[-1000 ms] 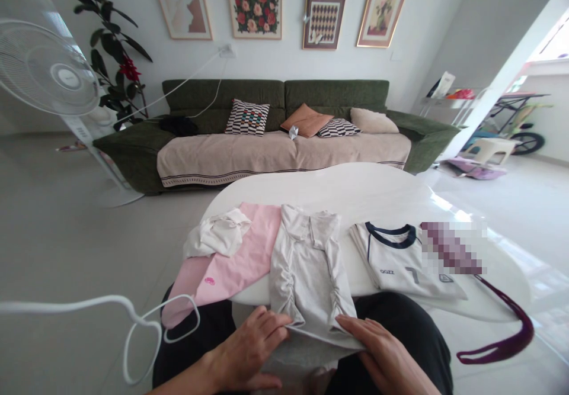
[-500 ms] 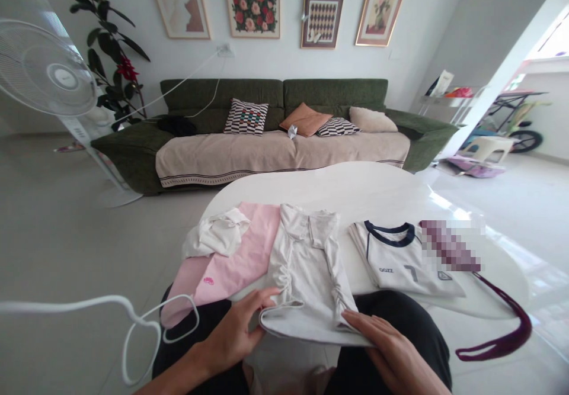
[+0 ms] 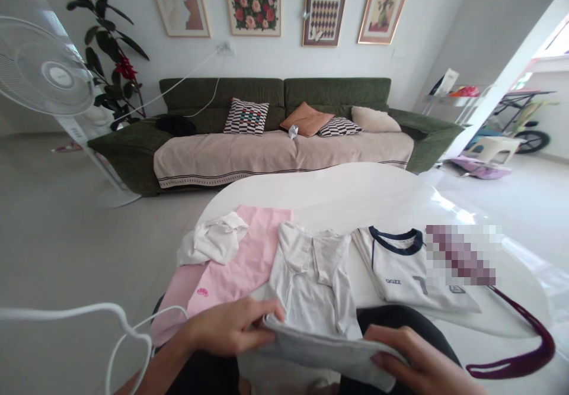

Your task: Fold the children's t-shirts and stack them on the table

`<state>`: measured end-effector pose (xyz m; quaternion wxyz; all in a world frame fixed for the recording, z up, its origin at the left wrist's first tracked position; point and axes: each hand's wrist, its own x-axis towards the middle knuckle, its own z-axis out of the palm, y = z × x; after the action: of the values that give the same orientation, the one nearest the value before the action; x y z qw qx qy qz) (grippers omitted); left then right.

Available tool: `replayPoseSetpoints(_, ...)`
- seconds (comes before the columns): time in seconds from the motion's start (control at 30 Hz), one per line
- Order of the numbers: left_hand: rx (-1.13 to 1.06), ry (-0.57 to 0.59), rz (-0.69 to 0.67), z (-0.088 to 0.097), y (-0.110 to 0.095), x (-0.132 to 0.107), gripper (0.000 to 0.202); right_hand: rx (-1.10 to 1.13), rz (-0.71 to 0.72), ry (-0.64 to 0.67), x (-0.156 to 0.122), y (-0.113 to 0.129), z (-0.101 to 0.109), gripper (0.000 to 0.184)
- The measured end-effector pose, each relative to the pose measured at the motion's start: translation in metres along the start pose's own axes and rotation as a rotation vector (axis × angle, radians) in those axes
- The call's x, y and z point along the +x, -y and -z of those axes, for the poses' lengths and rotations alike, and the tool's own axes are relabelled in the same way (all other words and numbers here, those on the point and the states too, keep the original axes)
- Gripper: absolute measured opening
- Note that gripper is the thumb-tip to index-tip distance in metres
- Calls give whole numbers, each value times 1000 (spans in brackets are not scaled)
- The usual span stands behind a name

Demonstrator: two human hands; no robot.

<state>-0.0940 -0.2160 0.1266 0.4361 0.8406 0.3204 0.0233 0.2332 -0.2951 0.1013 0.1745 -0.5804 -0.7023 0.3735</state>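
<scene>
A light grey garment [image 3: 311, 282] lies on the near edge of the white oval table [image 3: 355, 193], collar away from me. Its bottom hem is lifted and folded up toward the table. My left hand [image 3: 231, 327] pinches the hem's left corner. My right hand [image 3: 418, 365] grips the hem's right side, fingers curled over the cloth. To the left lie a pink garment [image 3: 240, 262] and a crumpled white one [image 3: 213, 241]. To the right lies a folded white jersey [image 3: 409, 267] with a navy collar.
A dark purple strap [image 3: 524, 347] hangs off the table's right side. A white cable [image 3: 111, 324] loops at lower left. A standing fan [image 3: 44, 75] is at left. A green sofa [image 3: 275, 122] with cushions stands behind the table, and a plant [image 3: 111, 45] beside it.
Both hands have raised the grey garment's bottom hem off my lap and brought it up toward the table. The view has shifted slightly nearer.
</scene>
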Motion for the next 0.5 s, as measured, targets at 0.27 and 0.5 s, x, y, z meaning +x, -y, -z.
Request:
replayPoseSetpoints(0.27, -599, -401, 163, 62, 99, 173, 27, 45, -111, -240, 187, -72, 45, 27)
replayPoseSetpoints(0.5, -644, -500, 185, 45, 144, 204, 21, -53, -100, -435, 221, -116, 16, 20)
